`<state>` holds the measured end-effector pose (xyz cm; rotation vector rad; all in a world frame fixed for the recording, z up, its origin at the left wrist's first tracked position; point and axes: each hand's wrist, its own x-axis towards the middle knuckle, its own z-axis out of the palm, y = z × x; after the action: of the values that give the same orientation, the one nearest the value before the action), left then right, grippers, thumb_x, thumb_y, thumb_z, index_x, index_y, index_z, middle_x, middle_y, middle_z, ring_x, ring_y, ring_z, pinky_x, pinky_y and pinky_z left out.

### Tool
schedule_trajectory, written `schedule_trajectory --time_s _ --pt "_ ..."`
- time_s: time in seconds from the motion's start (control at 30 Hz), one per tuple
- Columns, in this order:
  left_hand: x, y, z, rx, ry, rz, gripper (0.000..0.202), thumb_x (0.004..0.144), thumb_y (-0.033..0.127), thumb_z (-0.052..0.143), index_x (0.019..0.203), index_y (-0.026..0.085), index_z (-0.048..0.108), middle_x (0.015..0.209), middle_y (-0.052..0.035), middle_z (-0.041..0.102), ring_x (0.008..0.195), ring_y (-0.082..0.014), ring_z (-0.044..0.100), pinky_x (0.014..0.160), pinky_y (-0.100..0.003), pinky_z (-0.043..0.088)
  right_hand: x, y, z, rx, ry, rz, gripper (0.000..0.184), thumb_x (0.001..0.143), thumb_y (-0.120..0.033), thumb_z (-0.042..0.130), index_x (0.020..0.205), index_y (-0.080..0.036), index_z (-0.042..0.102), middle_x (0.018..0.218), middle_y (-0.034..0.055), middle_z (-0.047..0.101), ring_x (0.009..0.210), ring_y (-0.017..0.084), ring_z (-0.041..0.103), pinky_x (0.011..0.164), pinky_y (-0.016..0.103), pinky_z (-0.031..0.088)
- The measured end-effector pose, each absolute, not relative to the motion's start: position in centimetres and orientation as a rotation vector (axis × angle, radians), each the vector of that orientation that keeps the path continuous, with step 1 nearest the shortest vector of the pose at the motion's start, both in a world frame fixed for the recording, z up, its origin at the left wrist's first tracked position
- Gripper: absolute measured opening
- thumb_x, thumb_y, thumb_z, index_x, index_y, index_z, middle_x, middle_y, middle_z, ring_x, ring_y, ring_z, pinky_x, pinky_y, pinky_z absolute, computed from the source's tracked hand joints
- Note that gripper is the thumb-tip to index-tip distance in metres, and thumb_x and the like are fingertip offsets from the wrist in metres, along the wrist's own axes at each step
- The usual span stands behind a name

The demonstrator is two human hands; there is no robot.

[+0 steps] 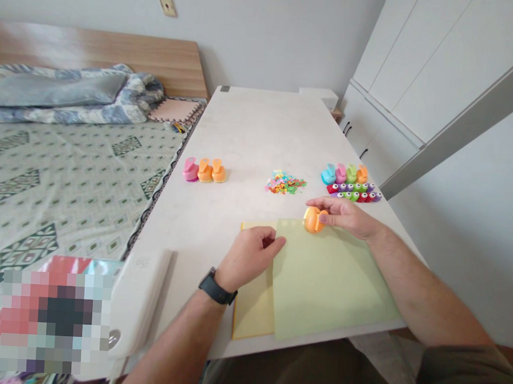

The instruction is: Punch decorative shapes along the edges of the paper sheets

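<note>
On the white desk [260, 123], a right hand [352, 217] holds a fat orange paper punch [313, 220] between its thumb and fingers. The punch is at the top edge of a big light green sheet [333, 282], and a few pale spots show along that edge. The green sheet lies partly on top of a yellow sheet [253, 306]. The left hand [251, 253] has curled fingers, and its thumb is at the left edge of the green sheet. I cannot tell if it pinches the paper. A black watch [217, 287] is on that wrist.

Past the sheets is a little heap of bright paper bits [286, 183]. Left of the heap, one pink punch [191, 170] and two orange punches [205, 171] sit side by side. To its right are four punches [340, 174]: blue, pink, green and orange. Just in front of these, small colorful things with white round tops [360, 189] sit in rows.
</note>
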<state>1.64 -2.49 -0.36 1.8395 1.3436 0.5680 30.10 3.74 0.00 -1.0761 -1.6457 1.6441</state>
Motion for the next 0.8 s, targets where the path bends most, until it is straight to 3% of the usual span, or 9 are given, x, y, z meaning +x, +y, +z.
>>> schedule_trajectory --time_s 0.8 --pt "1.67 -2.56 -0.51 1.873 1.355 0.569 0.042 0.094 0.046 0.052 0.064 0.018 0.043 0.058 0.0055 0.038 0.056 -0.0090 0.034 0.054 -0.026 0.024 29.56 4.02 -0.27 -1.094 -1.595 1.691 0.049 0.076 -0.040 0.084 0.118 -0.016 0.070 0.106 0.0096 0.074 0.093 0.021 0.068 0.084 0.033 0.051"
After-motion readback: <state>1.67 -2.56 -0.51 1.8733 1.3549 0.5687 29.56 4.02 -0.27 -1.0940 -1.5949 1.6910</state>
